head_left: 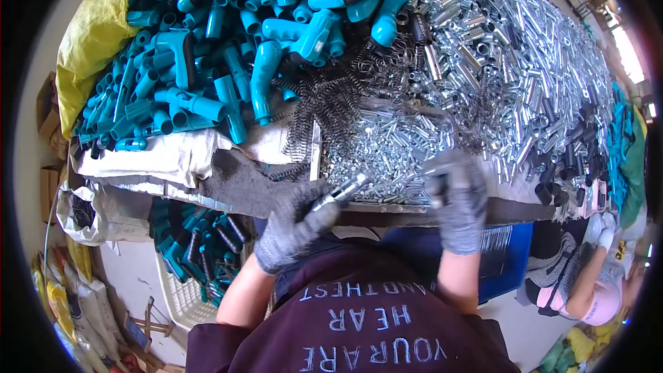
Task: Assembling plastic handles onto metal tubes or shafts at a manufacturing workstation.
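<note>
My left hand [290, 224], in a grey knit glove, is closed around a shiny metal tube [340, 192] just over the near edge of the table. The tube tilts up to the right. To its right, my gloved right hand [459, 200] is blurred by motion, and I cannot make out its fingers or anything in them. Between and beyond the hands lies a heap of small metal fasteners [380, 159]. Dark coil springs [328, 93] are tangled behind it. Metal tubes and rods [497, 55] cover the right side, and teal plastic housings [228, 41] fill the left.
The table's near edge [407, 215] runs in front of my body. Below it stand a cream basket [169, 287] of teal parts and a blue crate [519, 255]. A yellow sack [90, 45] borders the left pile. Another person in pink [599, 311] sits at the right.
</note>
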A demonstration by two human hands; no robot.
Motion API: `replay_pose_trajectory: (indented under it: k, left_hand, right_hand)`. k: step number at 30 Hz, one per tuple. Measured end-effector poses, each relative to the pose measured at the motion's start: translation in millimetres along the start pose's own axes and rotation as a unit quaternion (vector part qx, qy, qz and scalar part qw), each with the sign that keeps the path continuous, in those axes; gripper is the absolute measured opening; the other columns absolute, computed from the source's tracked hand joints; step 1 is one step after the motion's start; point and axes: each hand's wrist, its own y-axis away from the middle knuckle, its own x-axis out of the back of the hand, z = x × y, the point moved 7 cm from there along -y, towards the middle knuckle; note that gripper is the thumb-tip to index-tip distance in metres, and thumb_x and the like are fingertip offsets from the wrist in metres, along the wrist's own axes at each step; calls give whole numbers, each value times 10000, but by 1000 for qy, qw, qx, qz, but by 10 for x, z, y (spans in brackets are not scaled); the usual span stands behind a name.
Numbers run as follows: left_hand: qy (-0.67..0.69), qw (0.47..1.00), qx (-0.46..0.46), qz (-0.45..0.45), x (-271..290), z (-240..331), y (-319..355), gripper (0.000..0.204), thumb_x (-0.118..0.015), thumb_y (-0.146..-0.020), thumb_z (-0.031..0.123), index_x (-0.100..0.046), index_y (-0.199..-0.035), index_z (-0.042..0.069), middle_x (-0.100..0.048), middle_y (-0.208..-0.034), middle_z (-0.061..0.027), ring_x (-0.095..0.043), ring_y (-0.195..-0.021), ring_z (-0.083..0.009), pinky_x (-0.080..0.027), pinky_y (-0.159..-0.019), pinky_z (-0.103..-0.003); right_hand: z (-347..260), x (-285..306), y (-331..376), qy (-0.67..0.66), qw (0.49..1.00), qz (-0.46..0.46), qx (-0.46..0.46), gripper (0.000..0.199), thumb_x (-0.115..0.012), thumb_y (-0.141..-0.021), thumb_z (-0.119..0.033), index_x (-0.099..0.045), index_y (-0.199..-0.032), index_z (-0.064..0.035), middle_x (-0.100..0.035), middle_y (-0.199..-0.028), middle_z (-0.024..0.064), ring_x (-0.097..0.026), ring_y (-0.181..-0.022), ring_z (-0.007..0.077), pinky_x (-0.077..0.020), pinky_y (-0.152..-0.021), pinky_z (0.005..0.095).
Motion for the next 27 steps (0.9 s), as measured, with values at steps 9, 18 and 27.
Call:
replay_pose_trajectory:
  k: [9, 18, 27]
  left_hand:
    - [-156, 984, -85, 5, 109, 371, 23, 184, -621, -839, 133, -651, -915, -32, -613, -708, -129, -598, -666, -205, -472, -654, -344]
    - [-202, 974, -100, 3, 87, 401, 16, 232, -654, -826, 161, -658, -949, -35, -634, -746, -158, -627, -684, -251, -479, -656, -362]
    - [-230, 961, -152, 20, 23, 414, 44, 221, -671, -808, 187, -664, -899, -14, -617, -733, -205, -613, -666, -364, -474, -621, -402]
  right_hand:
    - [28, 78, -107, -57, 997, 43, 2, 323, -600, -931, -356, -590, -1018, -45, -679, -874, 109, -517, -575, 60, -373, -447, 180]
    - [73, -193, -72, -50, 998, -35, -16, 342, -599, -935, -378, -601, -1001, -43, -681, -890, 91, -523, -589, 32, -377, -444, 156]
    - [134, -357, -58, -63, 993, -73, -68, 390, -626, -906, -411, -612, -1000, -32, -695, -918, 121, -533, -593, 48, -392, -449, 167]
